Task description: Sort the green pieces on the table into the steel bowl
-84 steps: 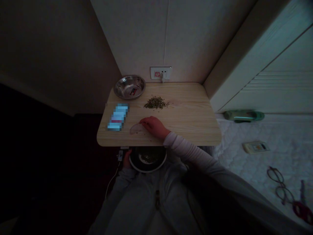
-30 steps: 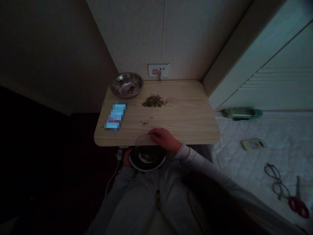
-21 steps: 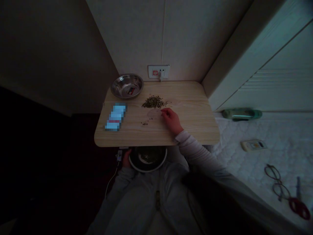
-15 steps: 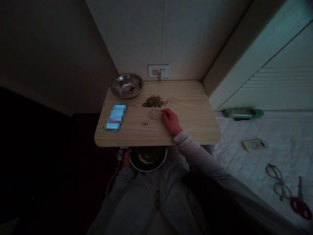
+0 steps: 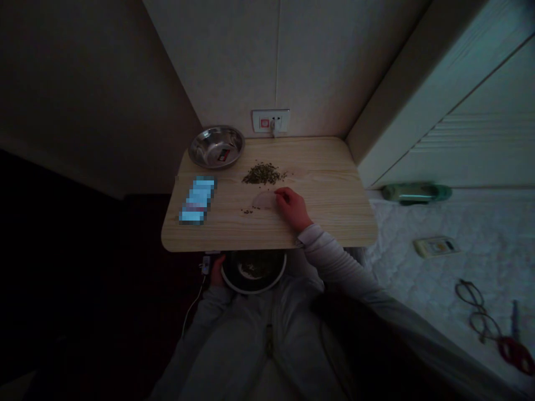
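Observation:
My right hand [image 5: 292, 209] is closed above the wooden tabletop [image 5: 330, 195], its fingertips pinched at the right end of a thin, see-through piece with a curved edge [image 5: 263, 200]. What that piece is exactly is hard to tell in the dim light. Just beyond it lies a heap of small green-brown bits [image 5: 264, 174], like seeds or dried leaves. A few loose bits [image 5: 247, 211] lie closer to me. Below the table's front edge, my left hand [image 5: 217, 271] grips the left side of a dark bowl with a pale rim [image 5: 253, 292]. More small bits are inside it.
A shiny metal bowl [image 5: 217, 147] stands at the table's back left, with a blurred-out lit phone [image 5: 197, 199] in front. A wall socket [image 5: 271, 121] holds a plug. Rightward on the white quilt lie a green object [image 5: 417, 192], a small pale device [image 5: 437, 247], glasses [image 5: 477, 309] and red-handled scissors [image 5: 515, 355].
The see-through piece has shifted slightly toward me and shows more of its face. My right hand has barely moved, and my left hand stays on the bowl.

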Action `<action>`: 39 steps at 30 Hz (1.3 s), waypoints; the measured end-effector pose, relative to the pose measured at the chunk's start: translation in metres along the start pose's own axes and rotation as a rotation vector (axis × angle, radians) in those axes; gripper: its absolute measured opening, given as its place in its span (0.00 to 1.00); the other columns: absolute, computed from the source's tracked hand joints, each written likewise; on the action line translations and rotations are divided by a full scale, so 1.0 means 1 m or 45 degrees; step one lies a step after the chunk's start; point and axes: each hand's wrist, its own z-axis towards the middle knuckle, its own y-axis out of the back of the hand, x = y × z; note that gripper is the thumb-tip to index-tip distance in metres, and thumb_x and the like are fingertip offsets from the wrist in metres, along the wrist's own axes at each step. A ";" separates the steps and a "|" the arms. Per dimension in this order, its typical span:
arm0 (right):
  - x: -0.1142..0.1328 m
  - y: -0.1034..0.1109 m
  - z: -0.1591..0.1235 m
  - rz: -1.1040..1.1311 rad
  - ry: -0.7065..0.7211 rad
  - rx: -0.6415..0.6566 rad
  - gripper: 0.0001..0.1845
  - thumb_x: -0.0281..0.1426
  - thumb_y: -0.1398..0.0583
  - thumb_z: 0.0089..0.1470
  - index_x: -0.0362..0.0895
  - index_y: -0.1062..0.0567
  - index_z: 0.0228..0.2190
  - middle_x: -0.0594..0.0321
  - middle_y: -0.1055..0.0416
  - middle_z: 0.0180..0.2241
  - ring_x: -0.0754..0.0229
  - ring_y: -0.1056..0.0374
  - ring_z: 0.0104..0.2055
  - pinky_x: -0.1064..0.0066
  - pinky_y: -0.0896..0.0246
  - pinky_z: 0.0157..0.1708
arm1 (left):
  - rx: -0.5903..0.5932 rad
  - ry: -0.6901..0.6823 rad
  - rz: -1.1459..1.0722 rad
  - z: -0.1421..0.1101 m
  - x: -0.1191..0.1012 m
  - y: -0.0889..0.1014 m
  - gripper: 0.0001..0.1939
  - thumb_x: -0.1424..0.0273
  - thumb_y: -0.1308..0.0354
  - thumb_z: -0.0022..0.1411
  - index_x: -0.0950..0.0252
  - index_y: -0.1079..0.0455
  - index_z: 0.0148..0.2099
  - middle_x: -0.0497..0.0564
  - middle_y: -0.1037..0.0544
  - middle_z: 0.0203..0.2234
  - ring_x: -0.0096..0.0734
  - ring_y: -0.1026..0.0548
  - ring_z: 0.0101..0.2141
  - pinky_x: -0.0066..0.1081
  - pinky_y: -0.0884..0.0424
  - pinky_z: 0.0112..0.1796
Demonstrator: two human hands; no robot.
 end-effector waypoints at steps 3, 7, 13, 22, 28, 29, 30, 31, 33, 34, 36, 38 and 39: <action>0.001 0.001 -0.001 0.025 -0.003 -0.010 0.13 0.31 0.52 0.45 0.42 0.31 0.31 0.64 0.34 0.24 0.64 0.40 0.26 0.73 0.45 0.27 | 0.043 0.015 -0.008 0.000 0.000 -0.001 0.12 0.73 0.52 0.47 0.63 0.32 0.16 0.46 0.27 0.13 0.29 0.27 0.25 0.29 0.35 0.35; 0.001 0.001 -0.001 0.023 0.016 -0.016 0.13 0.31 0.52 0.45 0.42 0.32 0.32 0.63 0.33 0.25 0.64 0.40 0.26 0.73 0.45 0.27 | -0.004 -0.024 -0.006 -0.001 0.000 -0.001 0.13 0.74 0.52 0.46 0.63 0.33 0.15 0.46 0.27 0.12 0.27 0.28 0.22 0.28 0.35 0.34; 0.002 0.001 -0.001 0.004 0.013 0.050 0.12 0.31 0.51 0.45 0.43 0.31 0.31 0.64 0.34 0.23 0.64 0.40 0.26 0.73 0.45 0.27 | 0.095 0.001 0.044 0.003 0.002 0.000 0.10 0.71 0.51 0.45 0.62 0.32 0.17 0.48 0.26 0.16 0.34 0.28 0.30 0.32 0.35 0.36; 0.003 0.002 -0.002 0.022 0.021 0.054 0.12 0.31 0.50 0.45 0.43 0.31 0.31 0.65 0.35 0.22 0.65 0.41 0.24 0.73 0.46 0.26 | -0.039 -0.114 0.106 -0.002 -0.002 -0.002 0.11 0.74 0.51 0.44 0.61 0.36 0.13 0.46 0.28 0.12 0.33 0.28 0.32 0.32 0.36 0.38; 0.004 0.002 -0.004 0.031 0.032 0.123 0.11 0.31 0.50 0.44 0.43 0.30 0.30 0.65 0.34 0.22 0.66 0.40 0.24 0.74 0.46 0.26 | -0.048 -0.050 0.074 -0.005 -0.001 -0.004 0.14 0.74 0.53 0.47 0.61 0.35 0.14 0.46 0.27 0.13 0.31 0.28 0.28 0.31 0.35 0.37; 0.004 0.002 -0.004 0.036 0.031 0.129 0.11 0.31 0.50 0.44 0.43 0.30 0.30 0.65 0.34 0.22 0.66 0.40 0.24 0.74 0.46 0.26 | -0.049 -0.055 0.072 -0.005 -0.001 -0.004 0.13 0.74 0.53 0.47 0.61 0.35 0.14 0.46 0.27 0.13 0.31 0.28 0.28 0.31 0.35 0.37; 0.004 0.002 -0.004 0.042 0.030 0.129 0.11 0.31 0.50 0.44 0.43 0.30 0.30 0.65 0.34 0.22 0.66 0.40 0.24 0.74 0.46 0.26 | -0.043 -0.055 0.071 -0.005 -0.001 -0.004 0.13 0.74 0.52 0.46 0.61 0.35 0.14 0.46 0.27 0.13 0.31 0.27 0.28 0.31 0.35 0.37; 0.004 0.002 -0.005 0.048 0.031 0.126 0.11 0.31 0.50 0.44 0.43 0.30 0.30 0.65 0.34 0.22 0.66 0.40 0.24 0.74 0.46 0.26 | -0.025 -0.047 0.071 -0.005 -0.001 -0.004 0.12 0.73 0.52 0.46 0.61 0.35 0.14 0.46 0.27 0.13 0.32 0.27 0.29 0.32 0.35 0.37; 0.004 0.002 -0.005 0.061 0.035 0.107 0.12 0.31 0.50 0.45 0.43 0.31 0.31 0.65 0.34 0.22 0.66 0.40 0.24 0.74 0.46 0.26 | 0.025 -0.011 0.071 -0.004 0.000 -0.003 0.12 0.72 0.52 0.46 0.61 0.34 0.15 0.47 0.26 0.14 0.34 0.28 0.30 0.34 0.35 0.36; 0.004 0.001 -0.005 0.067 0.038 0.098 0.12 0.32 0.50 0.45 0.43 0.31 0.31 0.65 0.34 0.23 0.66 0.40 0.24 0.74 0.46 0.26 | 0.046 -0.003 0.066 -0.003 0.000 -0.003 0.11 0.72 0.52 0.46 0.61 0.33 0.16 0.48 0.26 0.15 0.35 0.28 0.31 0.34 0.34 0.36; 0.005 -0.002 -0.005 0.069 0.041 0.091 0.12 0.32 0.51 0.46 0.43 0.31 0.32 0.65 0.34 0.23 0.66 0.40 0.25 0.74 0.45 0.26 | 0.061 -0.003 0.051 -0.002 0.001 -0.002 0.11 0.71 0.52 0.46 0.62 0.33 0.16 0.48 0.26 0.16 0.34 0.27 0.30 0.33 0.35 0.36; 0.006 -0.005 -0.005 0.062 0.048 0.106 0.12 0.33 0.51 0.46 0.43 0.31 0.32 0.65 0.33 0.24 0.66 0.40 0.25 0.74 0.45 0.26 | 0.046 -0.007 0.039 0.000 0.001 -0.001 0.12 0.72 0.52 0.46 0.61 0.33 0.16 0.47 0.26 0.15 0.33 0.27 0.28 0.32 0.34 0.36; 0.007 -0.007 -0.005 0.057 0.053 0.117 0.12 0.33 0.51 0.46 0.44 0.31 0.32 0.65 0.33 0.24 0.66 0.40 0.25 0.74 0.45 0.26 | 0.041 -0.001 0.038 0.000 0.001 -0.001 0.12 0.72 0.52 0.46 0.61 0.34 0.15 0.47 0.27 0.14 0.32 0.27 0.27 0.31 0.34 0.35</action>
